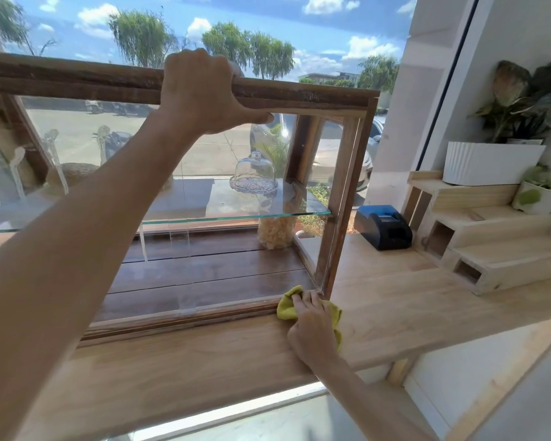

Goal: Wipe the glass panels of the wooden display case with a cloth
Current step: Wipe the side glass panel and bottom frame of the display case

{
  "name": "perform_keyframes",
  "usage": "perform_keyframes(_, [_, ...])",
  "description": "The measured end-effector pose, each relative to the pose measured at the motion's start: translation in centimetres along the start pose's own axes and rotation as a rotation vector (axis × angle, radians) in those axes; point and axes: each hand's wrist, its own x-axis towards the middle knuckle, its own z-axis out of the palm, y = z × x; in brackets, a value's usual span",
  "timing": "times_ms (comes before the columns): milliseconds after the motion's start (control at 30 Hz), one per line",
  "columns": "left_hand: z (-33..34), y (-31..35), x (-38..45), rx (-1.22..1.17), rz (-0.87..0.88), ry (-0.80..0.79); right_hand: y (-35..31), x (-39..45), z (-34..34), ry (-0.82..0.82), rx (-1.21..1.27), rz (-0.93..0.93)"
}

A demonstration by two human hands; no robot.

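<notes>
The wooden display case stood on the counter; the left hand clamped its top rail, fingers curled over, while the right hand pinched a yellow cloth at its lower front right corner

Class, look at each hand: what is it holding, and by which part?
The left hand grips the wooden display case's top rail. The right hand holds the bunched yellow-green cloth under its fingers.

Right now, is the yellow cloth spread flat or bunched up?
Bunched up: the yellow cloth is crumpled under the right hand, at the display case lower corner.
</notes>
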Motion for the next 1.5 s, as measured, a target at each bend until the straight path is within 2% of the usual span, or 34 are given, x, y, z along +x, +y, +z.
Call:
perform_keyframes(167, [-0.2,0.0,-0.1,-0.015,-0.008,-0.031,-4.6,-1.0,-0.3,-0.024,-0.043,-0.153])
perform_keyframes(367, [-0.6,0.2,-0.1,-0.052,-0.021,-0.066,-7.3,-1.5,0.5,-0.229,-0.245,-0.284])
perform_keyframes(433, [-0.7,0.2,-0.2,-0.054,-0.028,-0.066,-7.5,-1.5,0.4,-0.224,-0.259,-0.304])
perform_keyframes(533, [-0.9,0.0,-0.4,-0.068,-0.024,-0.065,-6.6,-2.0,0.0,-0.128,-0.192,-0.361])
perform_keyframes(600, [-0.9,-0.2,-0.5,-0.089,-0.012,-0.054,-4.9,-2.2,-0.8,-0.054,-0.165,-0.313])
perform_keyframes(700, [-0.9,-0.4,-0.4,-0.110,-0.013,-0.043,-1.6,-1.1,-2.2,0.029,-0.202,-0.080])
perform_keyframes(767, [-1.1,-0.3,-0.4,-0.109,-0.012,-0.054,0.4,0.0,-2.9,-0.029,-0.254,0.053])
perform_keyframes(867, [-1.2,-0.1,-0.4,-0.107,-0.010,-0.076,1.4,0.3,-2.6,-0.142,-0.322,0.101])
perform_keyframes(1033, [-1.2,-0.2,-0.4,-0.101,-0.018,-0.089,0.3,0.5,-1.9,-0.157,-0.200,0.167])
perform_keyframes(1267, [-0.5,-0.3,-0.1,-0.102,-0.017,-0.057,0.6,0.7,-1.3,-0.104,-0.018,0.137])
perform_keyframes(1333, [-0.4,-0.3,-0.1,-0.094,-0.024,-0.053,-0.8,0.5,-0.4,-0.063,0.042,0.074])
perform_keyframes(1500, [-0.5,-0.3,-0.1,-0.091,-0.019,-0.062,-5.7,-0.4,0.0,-0.090,0.160,-0.021])
